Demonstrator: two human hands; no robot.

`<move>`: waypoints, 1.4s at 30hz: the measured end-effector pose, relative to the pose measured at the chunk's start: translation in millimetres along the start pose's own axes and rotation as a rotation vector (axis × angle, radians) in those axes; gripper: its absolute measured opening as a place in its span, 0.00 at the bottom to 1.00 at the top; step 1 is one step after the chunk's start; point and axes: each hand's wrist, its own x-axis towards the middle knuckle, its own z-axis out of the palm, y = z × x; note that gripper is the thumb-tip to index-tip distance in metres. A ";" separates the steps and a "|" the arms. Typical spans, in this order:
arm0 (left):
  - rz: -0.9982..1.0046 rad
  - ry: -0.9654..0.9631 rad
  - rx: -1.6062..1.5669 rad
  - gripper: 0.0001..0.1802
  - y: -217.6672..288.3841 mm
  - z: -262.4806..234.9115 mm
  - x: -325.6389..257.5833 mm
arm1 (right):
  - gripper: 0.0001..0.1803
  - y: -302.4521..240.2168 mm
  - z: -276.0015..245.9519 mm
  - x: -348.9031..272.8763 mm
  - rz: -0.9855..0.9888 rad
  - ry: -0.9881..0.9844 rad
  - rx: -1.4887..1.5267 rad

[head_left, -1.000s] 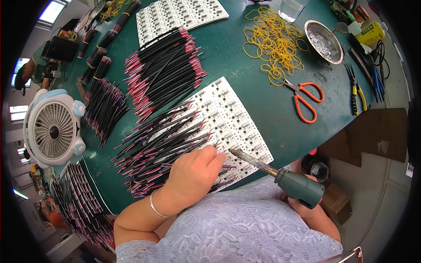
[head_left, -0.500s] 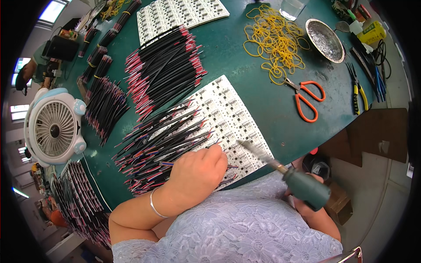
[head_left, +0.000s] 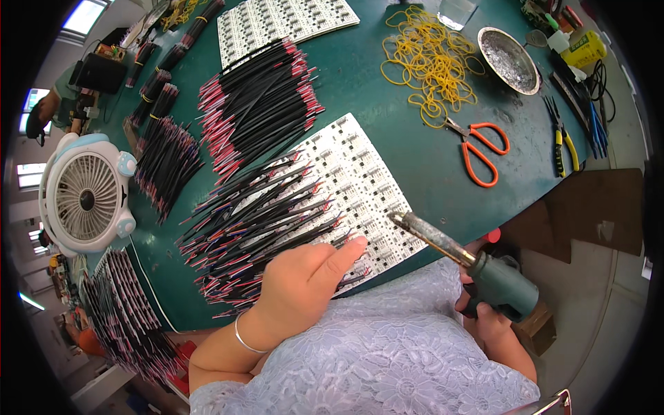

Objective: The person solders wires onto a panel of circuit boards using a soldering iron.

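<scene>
A white circuit board panel (head_left: 373,187) lies on the green table with many black-sleeved wires (head_left: 263,228) spread over its left part, their coloured ends on the board. My left hand (head_left: 301,280), with a bracelet at the wrist, is closed over the near part of the panel, its thumb stretched toward the small parts. Whatever its curled fingers grip is hidden. My right hand (head_left: 487,321) is wrapped round the dark green handle of a soldering iron (head_left: 443,242). The iron's tip points left, over the panel's right side, apart from my left hand.
Beyond lie another wire pile (head_left: 259,104) and a stack of panels (head_left: 283,24). Yellow rubber bands (head_left: 429,62), a metal bowl (head_left: 508,59), orange-handled scissors (head_left: 484,149) and yellow-handled pliers (head_left: 561,142) occupy the right. A fan (head_left: 86,197) stands left, near more wires (head_left: 128,311).
The soldering iron has shifted slightly right and down, its tip swinging away from my left hand. My left hand has turned, its thumb now extended over the panel. The view has shifted slightly.
</scene>
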 end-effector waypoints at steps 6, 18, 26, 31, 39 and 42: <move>-0.049 -0.043 -0.029 0.13 -3.4 18.1 -5.2 | 0.08 -15.9 2.6 7.7 -0.043 -0.186 -0.177; -0.016 -0.049 0.011 0.12 -5.1 19.3 -4.3 | 0.13 -10.8 4.4 14.5 -0.109 -0.288 -0.372; -0.045 -0.077 0.042 0.10 -2.6 18.5 -1.7 | 0.07 -22.3 5.5 24.6 -0.333 -0.380 -0.632; -0.043 -0.090 0.072 0.10 -0.8 18.0 -0.5 | 0.09 -20.9 3.4 17.5 -0.327 -0.250 -0.515; -0.030 -0.050 0.027 0.09 -2.9 17.3 2.8 | 0.12 -15.6 0.2 10.0 -0.157 -0.272 -0.360; -0.013 -0.068 0.035 0.10 -3.3 15.7 3.6 | 0.12 -12.3 0.6 9.0 -0.104 -0.302 -0.366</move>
